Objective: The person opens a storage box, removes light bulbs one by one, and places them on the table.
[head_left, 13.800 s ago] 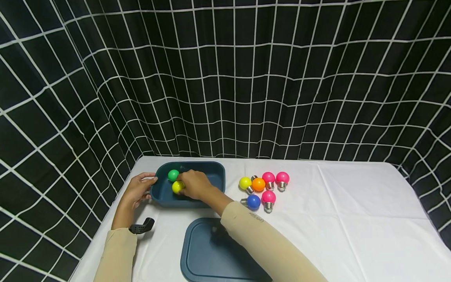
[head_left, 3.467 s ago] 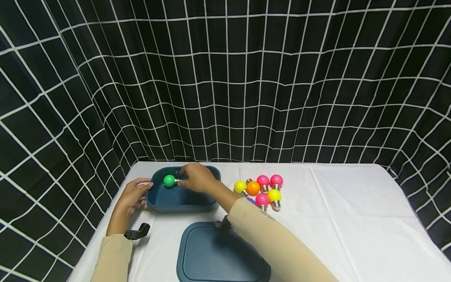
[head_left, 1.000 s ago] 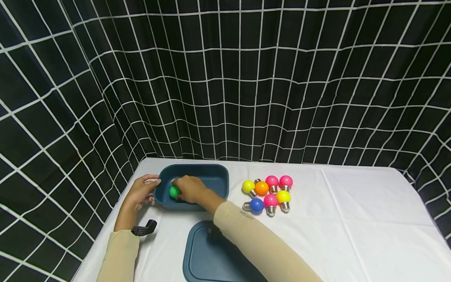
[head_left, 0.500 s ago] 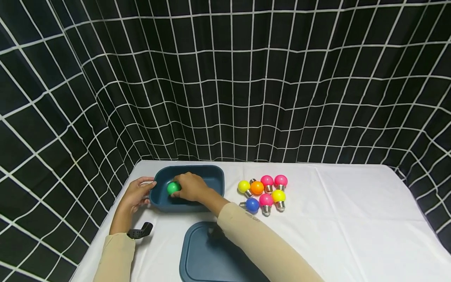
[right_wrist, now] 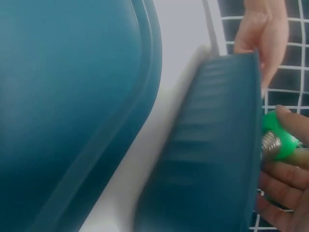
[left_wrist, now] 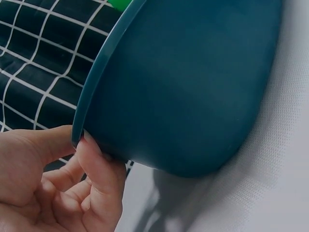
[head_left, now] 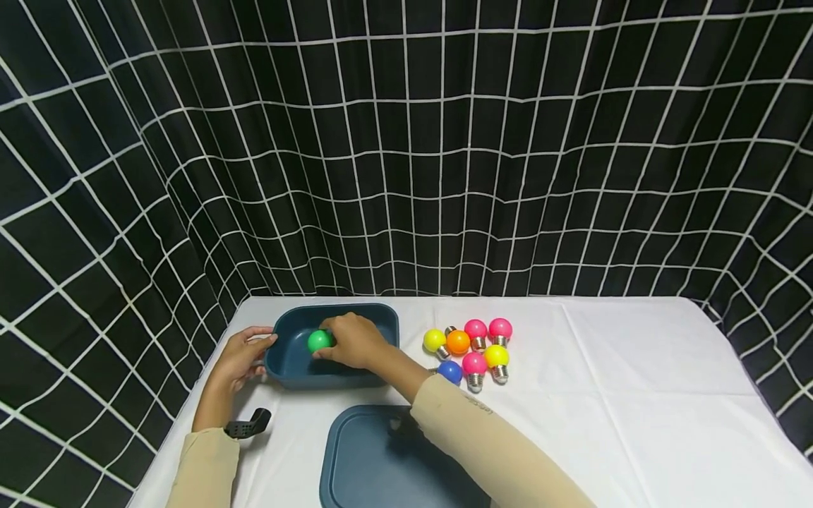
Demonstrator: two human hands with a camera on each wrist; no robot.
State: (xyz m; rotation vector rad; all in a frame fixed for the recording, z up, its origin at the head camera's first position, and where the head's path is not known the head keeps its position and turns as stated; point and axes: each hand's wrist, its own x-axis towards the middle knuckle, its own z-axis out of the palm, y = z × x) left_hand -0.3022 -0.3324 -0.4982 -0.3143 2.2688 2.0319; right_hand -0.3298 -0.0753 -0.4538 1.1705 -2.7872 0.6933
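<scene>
A green light bulb [head_left: 320,341] is held in my right hand [head_left: 352,342] over the inside of the dark teal box [head_left: 330,382]. In the right wrist view, the thumb and fingers pinch the green globe, and its silver screw base [right_wrist: 270,144] points toward the box wall. My left hand [head_left: 238,356] grips the box's left end. The left wrist view shows its thumb and forefinger [left_wrist: 99,162] pinching the rim. My right hand hides part of the box floor.
Right of the box lie several bulbs on the white cloth: yellow [head_left: 435,340], orange [head_left: 458,343], pink [head_left: 473,364], blue [head_left: 450,372] and others. A flat teal lid [head_left: 394,458] lies in front, under my right forearm. A black grid curtain [head_left: 470,176] hangs behind.
Earlier my right hand held a yellow bulb in the box; a yellow bulb now lies beside the front pink one. The green bulb, then lying in the box, is now in my right hand.
</scene>
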